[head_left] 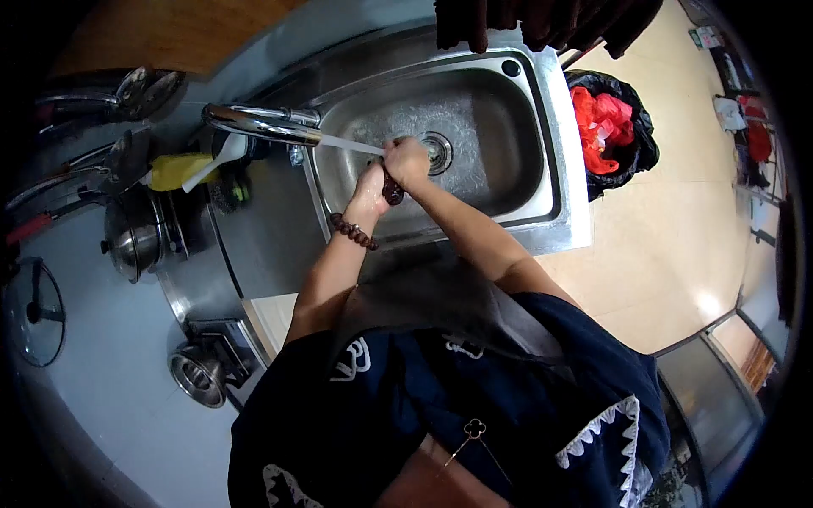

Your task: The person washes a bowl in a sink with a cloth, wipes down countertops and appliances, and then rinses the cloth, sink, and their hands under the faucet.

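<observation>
the bare left hand (370, 190), with a brown beaded bracelet (354, 231) on its wrist, and the bare right hand (408, 162) meet over the shiny gray metal sink (508, 135). a dark brown lumpy thing (392, 190) is between them. i cannot tell which hand grips it. clear water (351, 146) pours from a curved silver tap (262, 125) onto the right hand.

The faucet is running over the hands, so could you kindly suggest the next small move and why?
I would probably shift the dark brown item a little toward the faucet, since the water stream seems to land mostly on the right hand, while the item's lower end in this view, beside the left hand, lies outside the visible stream.
</observation>
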Tool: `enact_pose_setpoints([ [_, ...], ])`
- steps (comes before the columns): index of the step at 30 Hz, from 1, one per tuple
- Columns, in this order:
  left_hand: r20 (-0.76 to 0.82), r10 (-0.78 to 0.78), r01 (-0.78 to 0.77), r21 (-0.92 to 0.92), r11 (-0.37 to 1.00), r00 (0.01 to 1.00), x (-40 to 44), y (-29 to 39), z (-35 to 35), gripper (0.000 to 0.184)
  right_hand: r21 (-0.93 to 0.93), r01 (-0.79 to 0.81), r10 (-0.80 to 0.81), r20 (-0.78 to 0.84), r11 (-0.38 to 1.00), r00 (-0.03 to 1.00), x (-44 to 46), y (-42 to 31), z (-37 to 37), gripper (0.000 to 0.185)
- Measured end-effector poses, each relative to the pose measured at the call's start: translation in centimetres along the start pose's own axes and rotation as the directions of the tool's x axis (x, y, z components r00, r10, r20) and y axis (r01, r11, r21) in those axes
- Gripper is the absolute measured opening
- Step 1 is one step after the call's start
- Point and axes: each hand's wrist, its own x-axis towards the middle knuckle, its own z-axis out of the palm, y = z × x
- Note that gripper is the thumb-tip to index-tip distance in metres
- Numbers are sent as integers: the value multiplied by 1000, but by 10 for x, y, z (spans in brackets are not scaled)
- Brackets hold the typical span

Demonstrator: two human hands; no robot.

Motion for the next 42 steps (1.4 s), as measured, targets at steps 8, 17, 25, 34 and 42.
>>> enact_pose_setpoints([
  [8,119,572,-395,833,387,811,-42,23,-7,60,-377,279,-371,-197,883,908,-3,-14,-20,28],
  [17,342,449,-564,471,678,826,-24,27,-6,31,431,244,-288,38,869,957,-22,-51,-81,32],
  [25,355,516,-207,-632,747,779,-27,34,28,34,781,-615,282,618,-111,734,-31,-6,-22,58],
  [34,123,377,-390,106,915,918,-39,42,32,37,853,36,-365,184,521,913,-29,-5,-20,57],
  [42,637,19,40,-79,996,770,-15,54,-12,36,826,-544,-379,554,147,741,-35,-6,-18,43],
])
